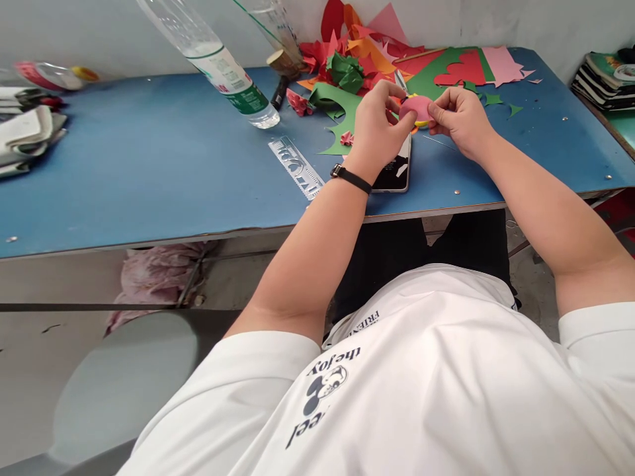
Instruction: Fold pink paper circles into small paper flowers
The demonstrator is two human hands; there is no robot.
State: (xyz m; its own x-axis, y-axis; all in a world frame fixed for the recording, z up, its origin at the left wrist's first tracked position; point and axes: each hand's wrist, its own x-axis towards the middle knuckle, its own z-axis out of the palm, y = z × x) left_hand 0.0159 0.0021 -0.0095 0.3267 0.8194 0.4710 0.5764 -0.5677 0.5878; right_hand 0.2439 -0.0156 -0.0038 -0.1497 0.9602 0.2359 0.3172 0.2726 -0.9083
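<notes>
From where I stand, the person has both hands up over the far side of the blue table (pixel 173 165), a little apart, with a small rounded piece of pink paper (pixel 417 108) bridging them. The right hand (pixel 461 122) pinches the paper's right edge between thumb and fingers. The left hand (pixel 377 125), with a black band (pixel 351 178) on its wrist, has thumb and fingertips at the other edge; how firmly they grip, I can't tell from here. The paper is held off the table, close above a yellow ring (pixel 421 123) and just beyond the phone (pixel 399 173). To my eye, thin paper like that wants a light pinch right at the rim: one hand steadying, the other shifting its grip in small moves, with no pull between them, or it may crease or tear. Bringing the forearms down to the table would steady the fingers. I'd mind the scissors (pixel 400 80) just behind the left hand's fingers and the thin wire (pixel 439 141) lying below the right hand. The green paper (pixel 342 106) and crumpled scraps (pixel 347 138) crowd in close beside the left hand, so a little elbow room there would help.
</notes>
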